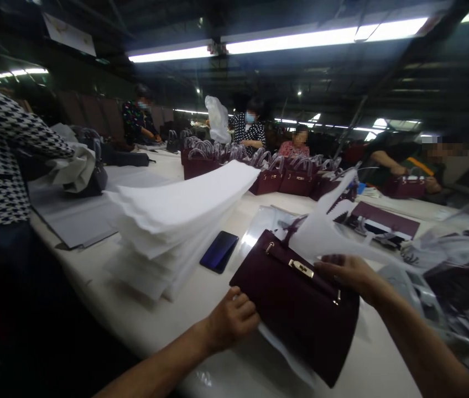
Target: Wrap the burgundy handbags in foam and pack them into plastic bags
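Note:
A dark burgundy handbag (296,309) with a gold turn-lock clasp (301,268) is tilted above the near part of the table. My left hand (236,319) is closed on its left side edge, fingers curled. Over the bag's upper right edge, beside the clasp, lies my right hand (350,275), its fingers bent round that edge and the thumb hidden. White wrapping (317,229) bunches behind the bag's top and partly covers the handle. Beneath the bag a pale sheet (286,354) shows.
A tall stack of white foam sheets (176,215) stands to the left, with a dark blue phone (219,251) beside it. Several burgundy bags (296,179) line the table's far side. Plastic-wrapped items (458,249) crowd the right. Co-workers stand around the table.

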### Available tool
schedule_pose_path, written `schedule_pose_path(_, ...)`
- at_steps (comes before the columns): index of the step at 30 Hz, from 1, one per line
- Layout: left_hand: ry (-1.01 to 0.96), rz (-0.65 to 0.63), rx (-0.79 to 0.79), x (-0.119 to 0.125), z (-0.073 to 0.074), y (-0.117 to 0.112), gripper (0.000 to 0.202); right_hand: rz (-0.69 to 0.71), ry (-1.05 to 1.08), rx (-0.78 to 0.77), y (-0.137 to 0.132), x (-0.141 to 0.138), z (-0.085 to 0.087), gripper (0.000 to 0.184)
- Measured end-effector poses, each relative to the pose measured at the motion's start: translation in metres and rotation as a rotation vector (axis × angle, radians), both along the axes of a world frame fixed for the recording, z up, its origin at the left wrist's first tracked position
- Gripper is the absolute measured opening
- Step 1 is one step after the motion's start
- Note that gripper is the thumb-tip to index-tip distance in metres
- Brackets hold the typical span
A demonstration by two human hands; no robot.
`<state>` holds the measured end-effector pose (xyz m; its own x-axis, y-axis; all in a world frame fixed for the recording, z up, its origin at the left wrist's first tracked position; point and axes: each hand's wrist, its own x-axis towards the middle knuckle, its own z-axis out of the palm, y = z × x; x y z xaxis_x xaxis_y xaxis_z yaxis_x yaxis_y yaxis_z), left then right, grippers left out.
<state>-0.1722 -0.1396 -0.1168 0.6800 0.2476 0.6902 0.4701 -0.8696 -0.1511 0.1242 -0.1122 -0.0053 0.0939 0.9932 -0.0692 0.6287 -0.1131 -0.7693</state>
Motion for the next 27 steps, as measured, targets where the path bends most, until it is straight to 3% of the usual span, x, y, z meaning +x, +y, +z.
schedule_pose_path(5,0.0,-0.105,-0.1,0.005,0.047,-0.016,0.017,0.185,0.17,-0.265,0.038,-0.002,-0.034,0.03)
schedule_pose_path(8,0.044,-0.111,-0.288,0.015,0.061,0.001,0.018,0.196,0.178,-0.359,0.058,-0.006,-0.058,0.03)
schedule_pose_path(11,0.109,-0.119,-0.452,0.025,0.07,0.023,0.015,0.168,0.087,-0.373,0.066,-0.002,-0.061,0.033)
schedule_pose_path(14,0.155,-0.109,-0.524,0.031,0.075,0.036,0.016,0.082,-0.064,-0.218,0.05,0.0,-0.043,0.04)
schedule_pose_path(17,0.175,-0.098,-0.548,0.034,0.073,0.039,0.017,0.066,-0.204,0.041,0.007,-0.01,-0.027,0.041)
schedule_pose_path(20,0.152,-0.121,-0.545,0.036,0.069,0.038,0.014,0.436,-0.539,0.457,-0.034,-0.031,-0.034,0.041)
schedule_pose_path(22,0.131,-0.164,-0.553,0.037,0.072,0.04,0.017,0.539,-0.706,0.574,-0.045,-0.044,-0.046,0.035)
schedule_pose_path(24,0.143,-0.167,-0.623,0.042,0.085,0.05,0.02,0.577,-0.79,0.448,-0.044,-0.053,-0.053,0.031)
schedule_pose_path(27,0.101,-0.027,-0.631,0.066,0.123,0.09,0.019,0.648,-0.806,0.113,-0.034,-0.055,-0.048,0.028)
